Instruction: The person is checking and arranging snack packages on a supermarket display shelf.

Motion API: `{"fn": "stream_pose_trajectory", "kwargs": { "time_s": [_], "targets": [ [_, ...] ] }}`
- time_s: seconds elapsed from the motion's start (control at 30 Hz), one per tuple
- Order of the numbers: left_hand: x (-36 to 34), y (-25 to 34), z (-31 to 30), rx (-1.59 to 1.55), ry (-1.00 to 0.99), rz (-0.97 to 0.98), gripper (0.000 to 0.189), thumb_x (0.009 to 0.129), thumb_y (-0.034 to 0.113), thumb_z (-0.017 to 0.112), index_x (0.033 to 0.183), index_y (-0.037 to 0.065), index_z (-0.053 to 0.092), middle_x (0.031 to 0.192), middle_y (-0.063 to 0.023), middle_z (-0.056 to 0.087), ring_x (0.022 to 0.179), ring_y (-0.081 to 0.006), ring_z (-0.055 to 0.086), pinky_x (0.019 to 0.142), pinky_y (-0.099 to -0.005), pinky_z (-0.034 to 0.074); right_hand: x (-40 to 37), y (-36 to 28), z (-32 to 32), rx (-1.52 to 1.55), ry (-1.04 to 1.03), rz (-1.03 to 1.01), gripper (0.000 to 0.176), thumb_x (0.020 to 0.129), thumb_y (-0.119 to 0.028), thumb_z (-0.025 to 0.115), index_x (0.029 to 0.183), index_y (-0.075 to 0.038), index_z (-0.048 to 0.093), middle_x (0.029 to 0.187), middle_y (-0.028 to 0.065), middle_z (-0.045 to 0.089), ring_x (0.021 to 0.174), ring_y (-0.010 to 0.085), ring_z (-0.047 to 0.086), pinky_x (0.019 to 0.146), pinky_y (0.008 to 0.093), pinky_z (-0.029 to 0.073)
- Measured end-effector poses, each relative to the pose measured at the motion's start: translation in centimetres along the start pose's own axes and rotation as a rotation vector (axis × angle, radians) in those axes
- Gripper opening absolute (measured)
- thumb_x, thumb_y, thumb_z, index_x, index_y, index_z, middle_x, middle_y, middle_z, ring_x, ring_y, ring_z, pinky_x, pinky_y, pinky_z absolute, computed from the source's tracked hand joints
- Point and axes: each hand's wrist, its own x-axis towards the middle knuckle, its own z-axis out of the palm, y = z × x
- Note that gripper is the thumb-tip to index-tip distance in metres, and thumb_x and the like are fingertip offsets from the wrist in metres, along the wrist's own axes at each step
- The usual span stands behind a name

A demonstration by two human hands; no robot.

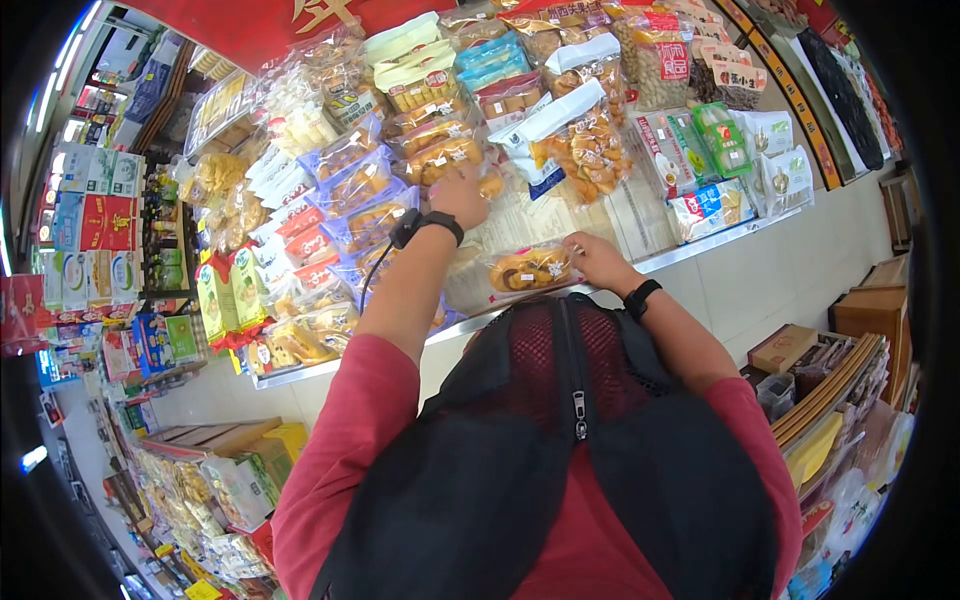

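Note:
My left hand [460,203] reaches over the display table, its bent fingers closed on the near edge of a clear-wrapped bread pack [440,156]. That pack lies at the front of a column of similar breads, and the fingertips are partly hidden. Nearer to me, my right hand [603,262] pinches the right end of another clear bread pack [530,270] with brown swirls, which lies at the table's front edge. Just beyond my right hand is a large bag of golden twisted pastries [584,150]. Purple-edged bread packs [365,220] are stacked left of my left forearm.
The table has a metal front edge [690,252]. Green and white packs [722,140] sit at its right end, and yellow-green bags [232,290] at its left. Shelves of goods [95,220] stand to the left. Wooden crates [825,385] are at lower right.

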Motion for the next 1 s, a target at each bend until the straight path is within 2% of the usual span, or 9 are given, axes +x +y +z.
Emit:
{"fn": "stream_pose_trajectory", "kwargs": {
  "time_s": [0.13,0.23,0.33,0.4,0.43,0.5,0.7,0.83,1.0],
  "targets": [
    [-0.2,-0.3,0.2,0.197,-0.055,0.076,0.055,0.082,0.022,0.059,0.131,0.004,0.043,0.114,-0.0188,0.058,0.107,-0.0345,0.058,0.089,-0.0451,0.047,0.1,-0.2,0.2,-0.007,0.010,0.032,0.026,0.087,-0.015,0.053,0.108,-0.002,0.062,0.098,0.0243,0.065,0.094,0.0393,0.062,0.082,0.0429,0.049],
    [0.8,-1.2,1.3,0.365,0.096,0.147,0.053,0.083,0.023,0.060,0.131,0.005,0.044,0.113,-0.0173,0.060,0.105,-0.0300,0.059,0.089,-0.0432,0.046,0.1,-0.1,0.3,0.003,0.023,0.018,0.027,0.087,-0.015,0.052,0.108,-0.001,0.062,0.097,0.0250,0.065,0.094,0.0398,0.062,0.082,0.0431,0.049],
    [1.3,-0.8,-0.6,0.334,-0.009,0.150,0.049,0.084,0.020,0.057,0.129,0.006,0.046,0.112,-0.0165,0.061,0.105,-0.0298,0.059,0.087,-0.0436,0.047,0.0,0.0,0.5,-0.018,0.048,0.010,0.027,0.087,-0.014,0.052,0.108,-0.001,0.062,0.098,0.0245,0.065,0.095,0.0393,0.062,0.082,0.0426,0.049],
    [2.1,-0.4,-2.3,0.248,-0.333,0.077,0.044,0.084,0.018,0.056,0.126,0.006,0.047,0.111,-0.0157,0.062,0.105,-0.0298,0.060,0.086,-0.0432,0.047,0.0,0.0,0.6,-0.023,0.067,-0.016,0.026,0.086,-0.014,0.053,0.107,-0.001,0.062,0.099,0.0241,0.065,0.095,0.0389,0.062,0.082,0.0424,0.049],
    [2.1,-0.5,-2.6,0.248,-0.334,0.078,0.044,0.084,0.018,0.056,0.126,0.006,0.047,0.111,-0.0157,0.062,0.105,-0.0298,0.060,0.086,-0.0432,0.047,0.0,-0.1,0.6,-0.033,0.082,-0.047,0.026,0.086,-0.014,0.053,0.106,0.000,0.062,0.099,0.0237,0.065,0.095,0.0385,0.062,0.082,0.0423,0.049],
    [2.1,-0.9,-3.0,0.268,-0.133,0.089,0.043,0.084,0.018,0.056,0.125,0.006,0.047,0.112,-0.0160,0.062,0.106,-0.0312,0.060,0.086,-0.0428,0.048,-0.3,-0.6,0.6,-0.024,0.094,-0.035,0.025,0.086,-0.014,0.053,0.106,-0.001,0.062,0.099,0.0232,0.065,0.094,0.0379,0.063,0.082,0.0417,0.049],
    [1.6,-2.1,-1.7,0.275,-0.022,0.109,0.045,0.084,0.019,0.058,0.126,0.008,0.048,0.114,-0.0150,0.061,0.106,-0.0316,0.059,0.087,-0.0440,0.047,-0.4,-0.9,0.2,0.056,0.159,-0.041,0.024,0.087,-0.015,0.054,0.104,-0.001,0.063,0.095,0.0209,0.066,0.089,0.0356,0.063,0.079,0.0402,0.049],
    [1.1,-2.8,-1.1,0.272,0.012,0.104,0.043,0.085,0.020,0.057,0.126,0.008,0.049,0.116,-0.0132,0.061,0.107,-0.0303,0.059,0.090,-0.0460,0.044,0.0,-1.5,0.1,0.021,0.188,-0.045,0.022,0.089,-0.016,0.053,0.102,-0.002,0.063,0.091,0.0193,0.066,0.087,0.0344,0.063,0.078,0.0402,0.049],
    [0.8,-3.2,-2.0,0.542,-0.124,0.046,0.029,0.089,0.019,0.053,0.116,0.010,0.057,0.115,-0.0089,0.063,0.110,-0.0250,0.058,0.097,-0.0483,0.035,1.1,-2.3,-0.4,0.041,0.216,-0.063,0.021,0.091,-0.017,0.052,0.100,-0.002,0.064,0.089,0.0182,0.066,0.085,0.0330,0.064,0.075,0.0393,0.049]
  ]
}}
